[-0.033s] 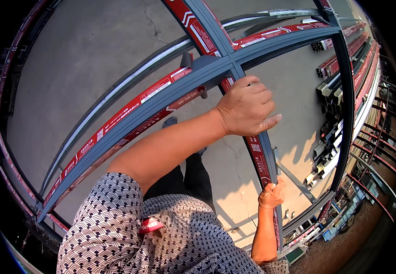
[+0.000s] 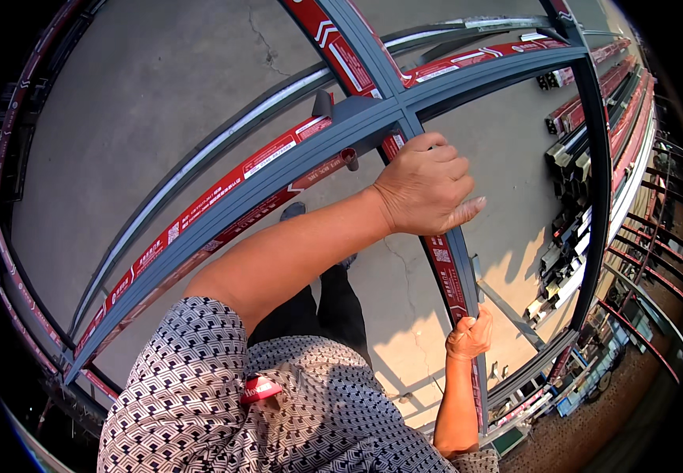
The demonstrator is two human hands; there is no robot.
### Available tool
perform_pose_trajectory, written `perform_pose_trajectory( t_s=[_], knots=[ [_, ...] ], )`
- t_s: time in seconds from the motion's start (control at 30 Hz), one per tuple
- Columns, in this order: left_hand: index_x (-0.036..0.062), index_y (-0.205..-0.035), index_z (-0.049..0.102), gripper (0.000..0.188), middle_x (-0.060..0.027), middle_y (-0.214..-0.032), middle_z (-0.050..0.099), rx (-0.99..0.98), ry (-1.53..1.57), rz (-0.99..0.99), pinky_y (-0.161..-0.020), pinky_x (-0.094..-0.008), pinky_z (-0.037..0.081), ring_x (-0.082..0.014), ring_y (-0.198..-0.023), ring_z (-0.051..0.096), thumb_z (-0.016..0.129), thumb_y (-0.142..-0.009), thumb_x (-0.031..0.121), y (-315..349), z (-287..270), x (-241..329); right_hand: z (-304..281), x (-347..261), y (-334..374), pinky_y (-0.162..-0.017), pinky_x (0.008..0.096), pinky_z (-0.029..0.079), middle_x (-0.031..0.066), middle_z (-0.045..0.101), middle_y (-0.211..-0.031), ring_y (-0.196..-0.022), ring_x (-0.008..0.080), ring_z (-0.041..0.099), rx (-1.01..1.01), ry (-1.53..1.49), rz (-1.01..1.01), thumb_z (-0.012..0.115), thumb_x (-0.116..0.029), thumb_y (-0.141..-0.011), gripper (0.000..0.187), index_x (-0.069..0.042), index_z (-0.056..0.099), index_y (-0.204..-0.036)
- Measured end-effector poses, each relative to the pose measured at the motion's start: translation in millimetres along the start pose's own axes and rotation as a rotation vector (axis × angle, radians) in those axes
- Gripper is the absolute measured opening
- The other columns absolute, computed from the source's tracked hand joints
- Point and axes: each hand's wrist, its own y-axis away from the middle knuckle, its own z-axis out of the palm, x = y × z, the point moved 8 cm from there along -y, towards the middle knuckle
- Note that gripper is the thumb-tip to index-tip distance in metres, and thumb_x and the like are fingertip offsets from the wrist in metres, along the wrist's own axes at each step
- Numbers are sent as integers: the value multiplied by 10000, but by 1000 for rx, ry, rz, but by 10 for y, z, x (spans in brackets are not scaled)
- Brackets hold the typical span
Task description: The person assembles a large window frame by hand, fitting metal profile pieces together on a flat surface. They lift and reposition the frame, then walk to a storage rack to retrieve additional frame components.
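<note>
A large grey metal frame with crossing bars spreads before me, its faces partly covered by red printed protective film. My left hand is closed over the bar that runs from the crossing down toward me, just below the joint; its curled fingers hide what lies under them. Lower on that same bar, my right hand is closed around it, thumb uppermost. Between the hands the bar carries a red film strip. Near the crossing, a loose film end curls away from the frame.
Concrete floor lies beneath the frame. Stacked metal profiles, some in red film, line the right side. Farther right stands a rack of bars. My shoe shows below the frame, beside a floor crack.
</note>
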Motion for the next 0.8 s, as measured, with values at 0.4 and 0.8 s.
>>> perform_pose_trajectory(
  t_s=[0.4, 0.8],
  knots=[
    [157, -631, 575, 268, -9, -692, 485, 259, -21, 16, -695, -354, 420, -200, -691, 555, 726, -839, 233, -75, -133, 44, -32, 2, -14, -792, 485, 573, 208, 709, -1015, -909, 432, 705, -31, -40, 36, 432, -425, -1062, 500, 20, 661, -1061],
    [128, -546, 576, 295, -21, -616, 478, 112, -63, -16, -603, -372, 404, -227, -615, 533, 732, -788, 191, -240, -49, 48, 11, 114, -39, -774, 495, 585, 225, 738, -965, -862, 433, 723, -121, 4, 97, 454, -433, -1010, 523, 29, 692, -1067]
  ],
)
